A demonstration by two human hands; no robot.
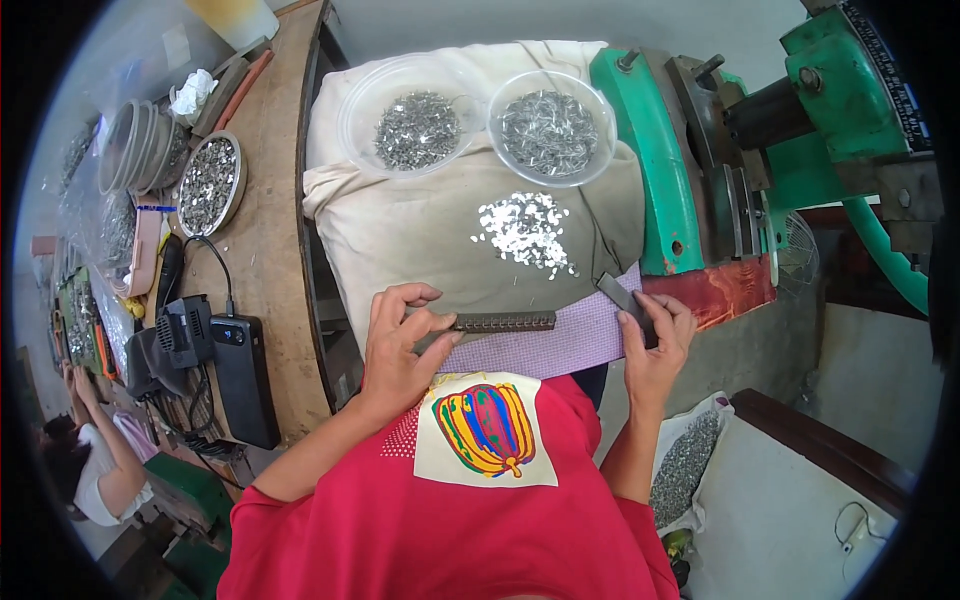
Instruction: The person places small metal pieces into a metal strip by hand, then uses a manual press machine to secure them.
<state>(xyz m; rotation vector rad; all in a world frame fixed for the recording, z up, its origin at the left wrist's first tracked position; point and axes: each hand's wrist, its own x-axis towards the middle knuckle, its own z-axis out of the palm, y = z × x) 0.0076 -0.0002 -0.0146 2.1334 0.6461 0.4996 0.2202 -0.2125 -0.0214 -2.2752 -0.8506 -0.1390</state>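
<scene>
Mid-frame, the nearer left hand (393, 345) had its fingers pinched on the left end of 1 dark ridged strip (505, 322), which stretched rightward toward the right hand (661, 348), whose fingers clasped 1 slanting dark bar (617, 293).

You wear a red shirt (450, 545) with a cream patch (432, 467) showing a striped, many-coloured melon shape (487, 430); pale dots (400, 438) flank it, and your sleeves (268, 515) seem elbow-length.

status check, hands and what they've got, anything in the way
Left hand gripping dark, narrow, ridged bar by its left end. Right hand holding dark grey flat bar. Loose shiny silver discs on grey-brown cloth beyond, apart from ridged bar.
</scene>
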